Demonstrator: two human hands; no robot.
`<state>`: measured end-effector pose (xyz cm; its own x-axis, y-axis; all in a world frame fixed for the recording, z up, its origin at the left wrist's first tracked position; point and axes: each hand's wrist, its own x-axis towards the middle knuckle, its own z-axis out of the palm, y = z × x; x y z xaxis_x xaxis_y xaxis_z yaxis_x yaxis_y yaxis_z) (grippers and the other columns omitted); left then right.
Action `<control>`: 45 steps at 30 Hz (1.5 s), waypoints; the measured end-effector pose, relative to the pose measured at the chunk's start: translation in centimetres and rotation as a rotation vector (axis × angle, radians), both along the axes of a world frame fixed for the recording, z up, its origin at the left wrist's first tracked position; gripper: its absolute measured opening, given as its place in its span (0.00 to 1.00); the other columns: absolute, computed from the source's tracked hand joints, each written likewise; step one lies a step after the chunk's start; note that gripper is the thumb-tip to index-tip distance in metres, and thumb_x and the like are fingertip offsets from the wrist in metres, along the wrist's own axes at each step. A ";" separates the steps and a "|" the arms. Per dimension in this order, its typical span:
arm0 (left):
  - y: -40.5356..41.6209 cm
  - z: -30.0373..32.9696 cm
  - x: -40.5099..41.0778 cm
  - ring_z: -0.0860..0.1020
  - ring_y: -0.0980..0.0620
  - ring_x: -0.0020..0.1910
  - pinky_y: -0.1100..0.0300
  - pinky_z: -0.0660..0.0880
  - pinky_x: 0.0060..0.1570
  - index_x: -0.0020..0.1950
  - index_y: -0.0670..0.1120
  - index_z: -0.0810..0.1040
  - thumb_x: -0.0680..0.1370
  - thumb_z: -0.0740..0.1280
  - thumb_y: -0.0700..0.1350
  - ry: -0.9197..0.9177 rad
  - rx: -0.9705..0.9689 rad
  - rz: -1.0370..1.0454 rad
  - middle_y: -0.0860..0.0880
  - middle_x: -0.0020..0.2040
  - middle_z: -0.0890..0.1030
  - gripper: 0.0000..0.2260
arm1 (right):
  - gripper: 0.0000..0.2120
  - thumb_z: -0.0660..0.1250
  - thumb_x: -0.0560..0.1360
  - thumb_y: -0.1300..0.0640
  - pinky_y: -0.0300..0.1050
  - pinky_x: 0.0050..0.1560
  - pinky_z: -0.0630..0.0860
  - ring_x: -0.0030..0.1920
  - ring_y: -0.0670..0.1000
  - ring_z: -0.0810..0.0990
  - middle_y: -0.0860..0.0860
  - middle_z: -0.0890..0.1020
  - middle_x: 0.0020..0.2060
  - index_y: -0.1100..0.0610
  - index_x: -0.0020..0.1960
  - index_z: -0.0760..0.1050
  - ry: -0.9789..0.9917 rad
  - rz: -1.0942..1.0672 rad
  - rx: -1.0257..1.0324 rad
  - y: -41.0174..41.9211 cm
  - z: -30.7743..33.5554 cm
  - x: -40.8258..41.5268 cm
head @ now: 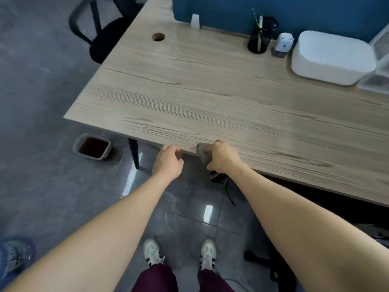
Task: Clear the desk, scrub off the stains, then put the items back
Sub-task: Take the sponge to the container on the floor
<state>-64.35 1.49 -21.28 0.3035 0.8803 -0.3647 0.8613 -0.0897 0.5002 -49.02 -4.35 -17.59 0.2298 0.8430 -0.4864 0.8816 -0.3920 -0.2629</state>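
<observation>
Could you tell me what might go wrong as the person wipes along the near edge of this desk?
The right hand grips the cloth right at the desk edge, so it could slip off. Wiping farther back might knock the pen cup or white box.

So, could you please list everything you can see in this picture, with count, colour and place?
desk: one, light wood, centre.
cable hole: one, far left of desk.
pen cup: one, black, far side.
pencil sharpener: one, white-grey, beside pen cup.
lidded box: one, white, far right.
clear drawer unit: one, right edge.
partition: one, blue, behind desk.
chair: one, black, far left.
bin: one, grey, floor.
cloth: one, grey, desk's near edge.
shoes: two, white.
left hand: at desk edge.
right hand: grips cloth.
</observation>
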 end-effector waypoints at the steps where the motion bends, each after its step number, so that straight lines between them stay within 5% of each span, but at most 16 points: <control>1: 0.6 0.2 -1.4 0.72 0.46 0.61 0.52 0.71 0.60 0.65 0.46 0.72 0.78 0.64 0.43 -0.006 -0.003 0.015 0.46 0.66 0.69 0.16 | 0.23 0.73 0.67 0.58 0.43 0.41 0.71 0.52 0.57 0.77 0.54 0.74 0.56 0.56 0.62 0.76 0.026 0.012 -0.010 1.0 0.3 -1.5; 7: 5.7 1.4 -12.5 0.74 0.46 0.59 0.57 0.69 0.58 0.64 0.44 0.73 0.77 0.64 0.41 -0.031 -0.004 0.112 0.44 0.63 0.70 0.16 | 0.24 0.72 0.69 0.58 0.49 0.57 0.75 0.57 0.57 0.77 0.57 0.79 0.58 0.57 0.64 0.75 0.172 0.040 -0.040 8.2 1.3 -12.7; 19: 16.6 2.9 -37.8 0.73 0.43 0.62 0.58 0.65 0.60 0.65 0.44 0.73 0.77 0.64 0.41 0.083 -0.001 0.401 0.42 0.65 0.71 0.17 | 0.27 0.71 0.71 0.58 0.40 0.55 0.72 0.60 0.54 0.75 0.55 0.75 0.62 0.56 0.69 0.71 0.331 0.228 -0.016 22.9 2.0 -35.9; 32: 30.6 -4.9 -46.1 0.70 0.45 0.64 0.57 0.65 0.62 0.67 0.44 0.71 0.78 0.63 0.42 0.088 -0.128 0.502 0.44 0.66 0.71 0.18 | 0.25 0.72 0.71 0.58 0.47 0.59 0.75 0.59 0.55 0.76 0.56 0.77 0.60 0.56 0.67 0.72 0.346 0.112 -0.130 38.7 -7.9 -43.8; 45: 43.1 -20.6 -51.1 0.70 0.44 0.64 0.56 0.67 0.63 0.67 0.44 0.73 0.77 0.63 0.41 0.085 -0.210 0.427 0.43 0.66 0.70 0.17 | 0.24 0.71 0.72 0.59 0.51 0.60 0.73 0.59 0.58 0.74 0.58 0.71 0.61 0.60 0.65 0.68 0.232 0.001 -0.134 49.8 -24.2 -48.6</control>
